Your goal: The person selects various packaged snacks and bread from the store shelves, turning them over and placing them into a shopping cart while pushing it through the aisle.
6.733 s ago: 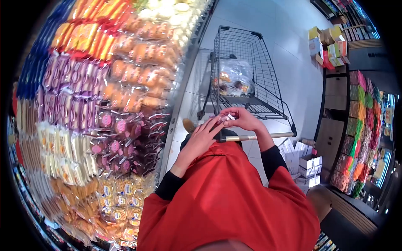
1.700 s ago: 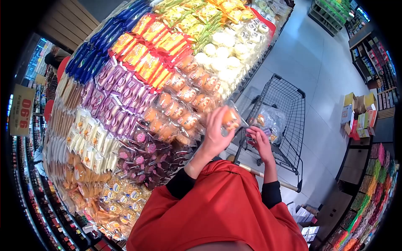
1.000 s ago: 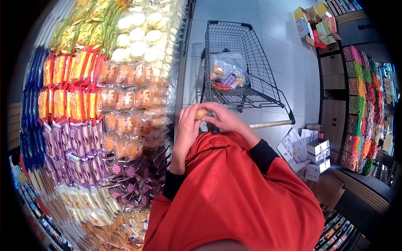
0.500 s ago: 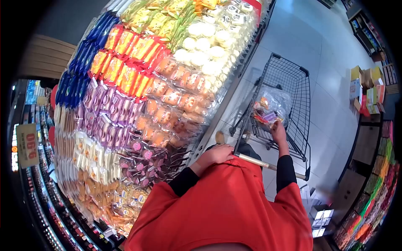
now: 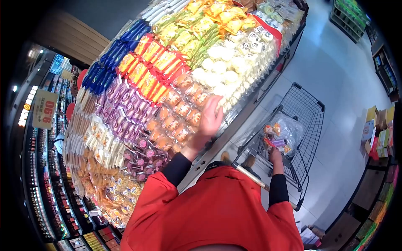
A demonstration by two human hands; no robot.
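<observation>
Left hand (image 5: pixel 210 119) is hanging over the buns (image 5: pixel 181 110) lying in rows on the display (image 5: pixel 228 140), fingers open; right hand (image 5: pixel 275 156) is sitting by the bag (image 5: pixel 292 129) in the cart (image 5: pixel 252 176), can't tell if its fingers are gripping.

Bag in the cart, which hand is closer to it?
Right. The right hand is close beside the plastic bag, just below it in the picture; the left hand is farther away, by the packaged buns.

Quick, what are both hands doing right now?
Left hand: open, by the packaged buns.
Right hand: near the clear bag; whether it's holding anything can't be told.
</observation>
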